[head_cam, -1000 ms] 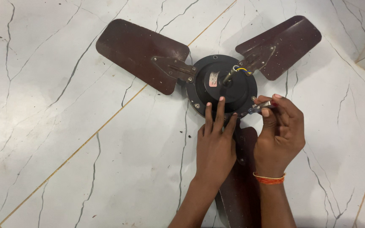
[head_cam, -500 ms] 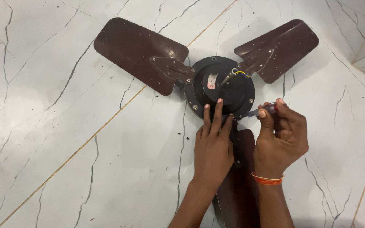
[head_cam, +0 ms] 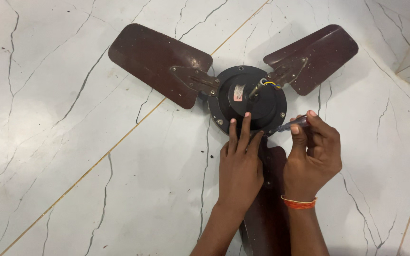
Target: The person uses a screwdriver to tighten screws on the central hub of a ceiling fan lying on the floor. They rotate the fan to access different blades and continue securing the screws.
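Observation:
A dark brown ceiling fan lies flat on the tiled floor, its round black motor housing (head_cam: 247, 102) in the middle of the head view. One blade (head_cam: 155, 61) points up left, another blade (head_cam: 316, 57) points up right, and the third blade (head_cam: 264, 208) runs down beneath my forearms. My left hand (head_cam: 240, 166) rests flat with its fingertips on the near rim of the housing. My right hand (head_cam: 312, 154) grips a small screwdriver (head_cam: 293, 125), whose tip touches the housing's rim near a screw. An orange band circles my right wrist.
White marble floor tiles (head_cam: 72, 142) with dark veins and thin golden grout lines surround the fan. Yellow wires (head_cam: 269, 84) stick out by the short shaft at the housing's centre.
The view has shifted slightly, so the fan sits a little lower in the frame. My hands stay at the rim, the right one still working the screwdriver there.

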